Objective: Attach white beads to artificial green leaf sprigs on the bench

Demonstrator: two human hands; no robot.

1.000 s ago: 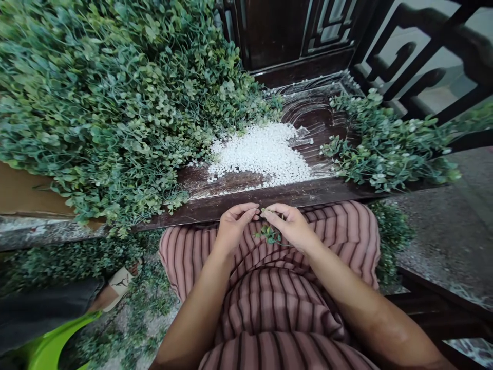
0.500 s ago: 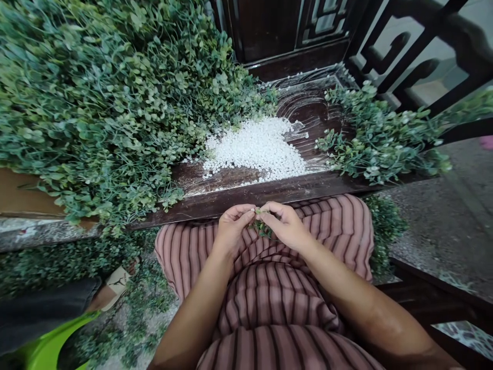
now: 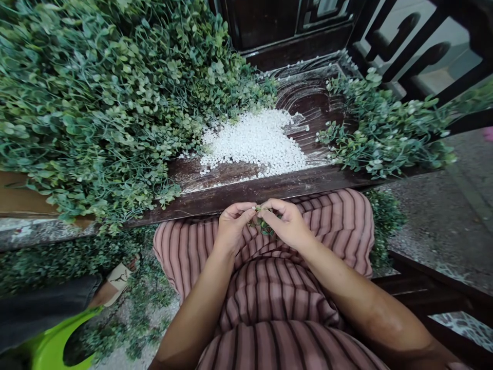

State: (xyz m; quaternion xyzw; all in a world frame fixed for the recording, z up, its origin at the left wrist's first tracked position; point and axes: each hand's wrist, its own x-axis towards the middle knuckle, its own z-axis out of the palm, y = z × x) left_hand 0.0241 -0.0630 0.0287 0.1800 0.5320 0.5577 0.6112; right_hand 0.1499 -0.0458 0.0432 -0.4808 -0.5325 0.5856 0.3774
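My left hand [image 3: 231, 226] and my right hand [image 3: 287, 223] meet over my striped lap, just below the dark wooden table's front edge [image 3: 246, 194]. Both hands pinch a small green leafy sprig [image 3: 263, 224], fingertips pressed together at its top; I cannot tell whether the left fingers also hold a bead. On the table just beyond lies a heap of small white beads [image 3: 256, 144]. A large mass of green artificial foliage [image 3: 96, 103] covers the table's left side, and a smaller pile of sprigs [image 3: 381, 128] lies at the right.
A dark carved wooden railing [image 3: 423, 46] and panel stand behind the table. More foliage lies on the floor at left [image 3: 127, 313] and right [image 3: 385, 226]. Another person's sandalled foot [image 3: 115, 285] and a lime-green plastic object [image 3: 50, 344] are at lower left.
The hands stay together on the sprig with only small finger movements. The camera has tilted, so the whole scene sits slightly higher in the frame.
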